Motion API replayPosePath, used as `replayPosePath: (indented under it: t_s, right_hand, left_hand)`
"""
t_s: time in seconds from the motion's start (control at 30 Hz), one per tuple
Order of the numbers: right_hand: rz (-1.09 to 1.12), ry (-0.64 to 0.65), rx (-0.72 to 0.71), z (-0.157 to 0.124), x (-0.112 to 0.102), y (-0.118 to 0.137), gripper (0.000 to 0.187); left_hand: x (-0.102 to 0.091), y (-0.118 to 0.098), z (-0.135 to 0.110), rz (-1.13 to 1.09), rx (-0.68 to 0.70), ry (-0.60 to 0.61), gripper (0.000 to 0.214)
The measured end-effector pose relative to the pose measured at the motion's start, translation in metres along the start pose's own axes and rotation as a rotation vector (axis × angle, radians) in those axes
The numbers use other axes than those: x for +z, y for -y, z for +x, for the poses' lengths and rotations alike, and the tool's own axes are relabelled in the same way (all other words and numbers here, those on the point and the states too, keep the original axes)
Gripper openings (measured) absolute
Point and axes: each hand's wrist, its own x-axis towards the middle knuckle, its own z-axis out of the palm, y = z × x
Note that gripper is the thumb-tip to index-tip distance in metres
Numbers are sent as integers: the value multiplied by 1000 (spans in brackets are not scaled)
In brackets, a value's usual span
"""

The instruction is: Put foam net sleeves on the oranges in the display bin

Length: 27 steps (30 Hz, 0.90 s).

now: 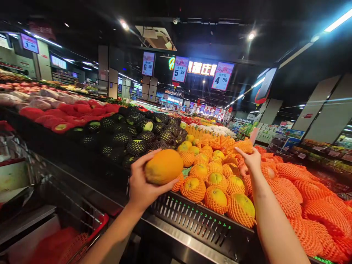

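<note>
My left hand point(143, 183) is closed round a bare yellow-orange fruit point(164, 166), held just above the front edge of the display stand point(192, 220). My right hand point(249, 159) reaches further in over the pile of yellow fruits in orange foam nets point(217, 183). Its thumb and a finger are stretched out and it seems to hold nothing, though some fingers are hidden. It hovers close to the netted fruits at the back of the pile.
Left of the yellow pile lie fruits in black nets point(137, 135), then red-netted ones point(68, 117). More orange nets point(310, 198) fill the right side. A shopping cart point(68, 220) stands at lower left. Price signs point(180, 69) hang overhead.
</note>
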Motion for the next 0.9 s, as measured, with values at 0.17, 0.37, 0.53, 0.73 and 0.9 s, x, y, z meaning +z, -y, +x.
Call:
replayPosePath:
  t_s: [0.17,0.37,0.53,0.73,0.9]
  right_hand:
    - [-187,-137,-181,-7,1,-15,52]
    - [-440,-160,-464,-5,-17,0,40]
    - [-30,20,-355,-7,-18,18,38]
    - [627,306,16,-30,3,42,35]
    - [723,651,217,-50,19,41,34]
  left_hand:
    - [109,-33,49,212,12,603,73]
    - [204,-18,57,405,50,1120,79]
    - [213,1,38,182,-86,1112,89]
    - [230,15,23,-362,-433,868,53]
    - [242,19,22,-784,-643,692,37]
